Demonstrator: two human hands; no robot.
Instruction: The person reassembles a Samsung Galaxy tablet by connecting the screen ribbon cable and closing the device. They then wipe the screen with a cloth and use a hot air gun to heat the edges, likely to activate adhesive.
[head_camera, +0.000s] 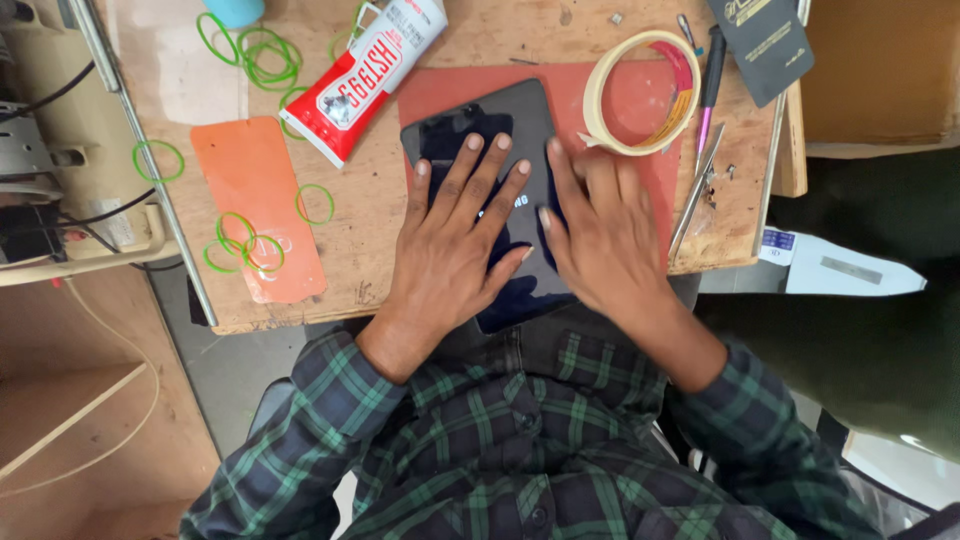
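Workbench (380, 240): worn wooden top, scratched and stained, seen from above through the head camera I am watching.

Item one, dark tablet (500, 130): lies flat, glossy back up, on a red mat (640, 150) at the near middle of the bench, its near end reaching over the bench edge toward the body.

Item two, left hand (455, 235): palm down, fingers spread and flat on the tablet; it grasps nothing, only presses.

Item three, right hand (600, 225): likewise flat on the tablet just beside the left, fingers extended, nothing clasped. I see its fingertips near the tape roll but cannot tell whether they touch it.

Item four, roll of cream masking tape (640, 90): lies on the far right part of the red mat.

Item five, red and white tube (365, 80): lies slantwise, far left of the tablet, close to its corner.

Item six, orange sheet (255, 200): flat on the left of the bench, with green rubber bands (245, 245) on and around it, and more bands beyond the tube.

Item seven, metal tweezers (697, 190) and a dark pen (712, 70): lie along the right edge, beside the mat.

Item eight, dark card booklet (765, 40): far right corner.

Item nine, green plaid shirt sleeves (330, 410): fill the lower view.

Item ten, beige machine (50, 130) with cables: stands left of the bench.
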